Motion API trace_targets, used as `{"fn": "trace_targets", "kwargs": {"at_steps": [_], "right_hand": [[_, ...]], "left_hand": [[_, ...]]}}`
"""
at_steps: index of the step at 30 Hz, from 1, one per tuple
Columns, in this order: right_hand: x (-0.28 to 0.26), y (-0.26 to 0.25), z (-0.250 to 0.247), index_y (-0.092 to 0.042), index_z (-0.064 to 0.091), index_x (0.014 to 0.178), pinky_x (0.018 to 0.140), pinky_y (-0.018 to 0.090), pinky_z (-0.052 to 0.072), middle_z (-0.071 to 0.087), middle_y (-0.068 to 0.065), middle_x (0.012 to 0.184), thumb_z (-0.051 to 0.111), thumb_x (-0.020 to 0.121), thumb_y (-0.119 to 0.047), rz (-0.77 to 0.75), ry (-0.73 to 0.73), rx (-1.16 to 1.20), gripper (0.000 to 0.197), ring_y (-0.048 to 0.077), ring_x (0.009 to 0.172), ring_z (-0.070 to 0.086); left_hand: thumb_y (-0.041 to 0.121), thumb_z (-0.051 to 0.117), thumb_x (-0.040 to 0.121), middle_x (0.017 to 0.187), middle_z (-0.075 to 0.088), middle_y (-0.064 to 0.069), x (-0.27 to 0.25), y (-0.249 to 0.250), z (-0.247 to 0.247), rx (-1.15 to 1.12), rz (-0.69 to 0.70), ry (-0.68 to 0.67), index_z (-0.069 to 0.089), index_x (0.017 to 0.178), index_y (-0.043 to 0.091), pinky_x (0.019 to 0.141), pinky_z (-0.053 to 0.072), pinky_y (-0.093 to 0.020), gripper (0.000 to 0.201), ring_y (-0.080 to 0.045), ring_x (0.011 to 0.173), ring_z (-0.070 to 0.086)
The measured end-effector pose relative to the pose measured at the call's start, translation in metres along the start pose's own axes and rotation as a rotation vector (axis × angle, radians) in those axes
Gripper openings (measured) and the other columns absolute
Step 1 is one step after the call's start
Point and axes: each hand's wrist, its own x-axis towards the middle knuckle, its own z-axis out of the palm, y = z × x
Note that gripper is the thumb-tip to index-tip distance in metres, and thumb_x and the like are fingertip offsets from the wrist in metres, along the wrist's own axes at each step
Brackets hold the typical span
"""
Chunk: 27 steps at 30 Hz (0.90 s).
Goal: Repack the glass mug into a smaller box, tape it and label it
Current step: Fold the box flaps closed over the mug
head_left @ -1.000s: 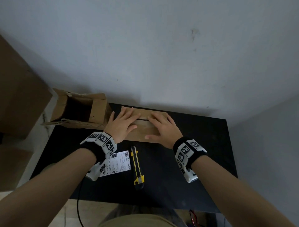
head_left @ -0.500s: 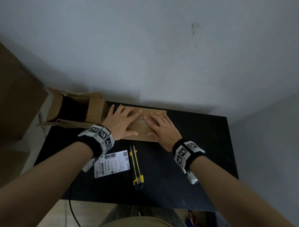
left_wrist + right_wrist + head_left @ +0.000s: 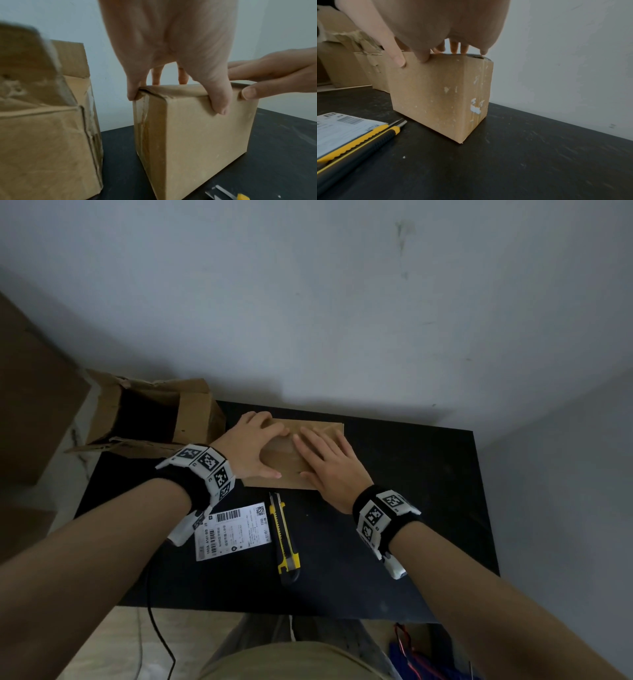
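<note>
A small brown cardboard box (image 3: 286, 465) stands on the black table (image 3: 411, 508) with its top flaps folded down. My left hand (image 3: 251, 446) lies flat on the left half of the top. In the left wrist view its thumb (image 3: 221, 106) hangs over the front edge of the small box (image 3: 188, 135). My right hand (image 3: 330, 465) presses flat on the right half, with its fingertips close to the left hand's. The right wrist view shows the small box (image 3: 440, 94) from its front right corner. The glass mug is not in sight.
A larger open cardboard box (image 3: 150, 419) stands right beside the small box on its left. A white shipping label (image 3: 233, 530) and a yellow-and-black utility knife (image 3: 284, 539) lie in front of the small box. The wall runs close behind the table.
Both hands stayed flat on the small box top and drew closer together. The dark slit between the flaps seen a second ago no longer shows.
</note>
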Motion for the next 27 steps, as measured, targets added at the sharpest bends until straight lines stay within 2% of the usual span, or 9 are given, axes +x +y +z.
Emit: {"fn": "trace_targets", "kwargs": {"at_steps": [4, 8, 13, 20, 24, 27], "right_hand": [[-0.006, -0.014, 0.002, -0.015, 0.022, 0.149, 0.117, 0.048, 0.014, 0.026, 0.006, 0.155, 0.023, 0.095, -0.041, -0.044, -0.022, -0.005, 0.061, 0.025, 0.143, 0.024], [-0.015, -0.026, 0.006, -0.013, 0.018, 0.150, 0.117, 0.042, 0.008, 0.021, 0.007, 0.157, 0.024, 0.095, -0.041, -0.047, -0.032, 0.003, 0.062, 0.024, 0.145, 0.019], [-0.028, -0.044, 0.015, -0.010, 0.028, 0.147, 0.115, 0.044, 0.020, 0.034, 0.008, 0.152, 0.027, 0.096, -0.040, -0.042, 0.010, -0.014, 0.059, 0.024, 0.140, 0.032], [-0.042, -0.072, 0.021, -0.013, 0.027, 0.147, 0.115, 0.046, 0.023, 0.033, 0.007, 0.152, 0.031, 0.096, -0.038, -0.020, 0.050, -0.019, 0.057, 0.024, 0.140, 0.031], [-0.049, -0.081, 0.021, -0.014, 0.026, 0.148, 0.115, 0.045, 0.019, 0.030, 0.007, 0.153, 0.028, 0.096, -0.039, -0.007, 0.018, -0.020, 0.057, 0.024, 0.142, 0.029], [-0.051, -0.084, 0.018, -0.014, 0.027, 0.147, 0.116, 0.045, 0.018, 0.031, 0.007, 0.153, 0.027, 0.096, -0.040, -0.005, -0.004, -0.013, 0.058, 0.024, 0.142, 0.029]], "left_hand": [[0.049, 0.074, 0.070, 0.147, 0.021, -0.006, -0.013, -0.002, 0.007, 0.008, 0.016, 0.009, 0.035, 0.137, 0.030, 0.111, 0.025, -0.048, 0.079, -0.031, 0.139, 0.013], [0.051, 0.074, 0.069, 0.144, 0.025, -0.005, -0.029, -0.005, 0.014, -0.016, 0.037, 0.022, 0.038, 0.134, 0.030, 0.111, 0.028, -0.047, 0.077, -0.029, 0.137, 0.018], [0.050, 0.075, 0.068, 0.137, 0.029, -0.003, -0.050, -0.007, 0.023, -0.026, 0.069, 0.046, 0.041, 0.131, 0.028, 0.108, 0.030, -0.041, 0.075, -0.025, 0.132, 0.024], [0.048, 0.075, 0.068, 0.140, 0.026, -0.003, -0.075, -0.012, 0.033, -0.035, 0.097, 0.052, 0.039, 0.136, 0.027, 0.109, 0.028, -0.041, 0.079, -0.025, 0.134, 0.019], [0.047, 0.075, 0.070, 0.145, 0.023, -0.004, -0.086, -0.011, 0.036, -0.023, 0.113, 0.061, 0.039, 0.132, 0.030, 0.110, 0.027, -0.041, 0.074, -0.023, 0.136, 0.016], [0.049, 0.072, 0.072, 0.151, 0.017, -0.006, -0.090, -0.010, 0.041, -0.002, 0.105, 0.059, 0.036, 0.131, 0.032, 0.112, 0.022, -0.044, 0.071, -0.026, 0.141, 0.010]]}}
